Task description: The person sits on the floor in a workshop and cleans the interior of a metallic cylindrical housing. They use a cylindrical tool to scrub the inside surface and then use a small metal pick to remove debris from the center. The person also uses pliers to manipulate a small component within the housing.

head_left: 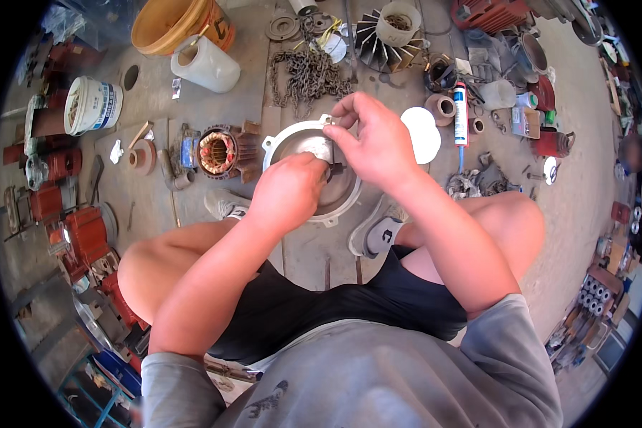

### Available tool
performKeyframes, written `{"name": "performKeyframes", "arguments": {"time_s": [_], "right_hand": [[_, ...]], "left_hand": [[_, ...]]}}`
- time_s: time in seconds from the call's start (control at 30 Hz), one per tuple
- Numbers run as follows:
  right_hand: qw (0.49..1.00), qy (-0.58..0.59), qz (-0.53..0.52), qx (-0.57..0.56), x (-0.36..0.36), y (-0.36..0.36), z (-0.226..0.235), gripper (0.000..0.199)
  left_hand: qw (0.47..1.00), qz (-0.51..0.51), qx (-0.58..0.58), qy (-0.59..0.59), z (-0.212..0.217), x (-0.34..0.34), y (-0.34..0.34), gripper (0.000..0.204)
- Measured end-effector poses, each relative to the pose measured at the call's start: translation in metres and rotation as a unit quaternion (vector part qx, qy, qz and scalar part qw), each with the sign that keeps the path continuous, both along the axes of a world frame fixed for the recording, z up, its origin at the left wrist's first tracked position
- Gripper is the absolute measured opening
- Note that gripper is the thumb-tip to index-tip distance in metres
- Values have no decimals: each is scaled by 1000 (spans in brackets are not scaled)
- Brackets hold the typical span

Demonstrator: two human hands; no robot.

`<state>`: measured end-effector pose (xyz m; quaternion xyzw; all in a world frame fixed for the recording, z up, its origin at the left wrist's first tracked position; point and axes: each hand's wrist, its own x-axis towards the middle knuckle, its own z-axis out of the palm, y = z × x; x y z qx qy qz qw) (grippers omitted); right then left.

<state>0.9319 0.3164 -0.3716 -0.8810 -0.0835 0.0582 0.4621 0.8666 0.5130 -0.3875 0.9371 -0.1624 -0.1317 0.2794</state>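
Between my feet on the floor lies a round metal motor end cover, its hollow side up, with a pale rim and small lugs. My left hand reaches into the hollow with its fingers closed; what they hold, if anything, is hidden. Beside those fingertips show a shiny patch and a dark piece at the middle of the cover. At the far right of the rim, my right hand pinches a lug between thumb and fingers. Left of the cover stands a motor stator with reddish windings.
A sealant tube and a white disc lie to the right. Farther off are a heap of chain, a fan wheel, an orange bucket and a white bucket. Red motor parts line the left.
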Motion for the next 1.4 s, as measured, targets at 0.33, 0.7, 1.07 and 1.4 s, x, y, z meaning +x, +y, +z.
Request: {"name": "performKeyframes", "arguments": {"time_s": [0.33, 0.7, 1.07, 1.4], "right_hand": [[990, 52, -8, 127, -18, 3, -14, 15], [987, -126, 101, -3, -51, -15, 6, 13], [959, -180, 218, 12, -85, -47, 1, 17], [952, -189, 239, 21, -87, -44, -5, 16]], "left_hand": [[1000, 14, 11, -8, 0, -3, -5, 19], [999, 18, 21, -17, -3, -3, -3, 20], [1000, 18, 16, -20, -1, -5, -6, 27], [999, 30, 0, -21, 7, -1, -11, 27]]}}
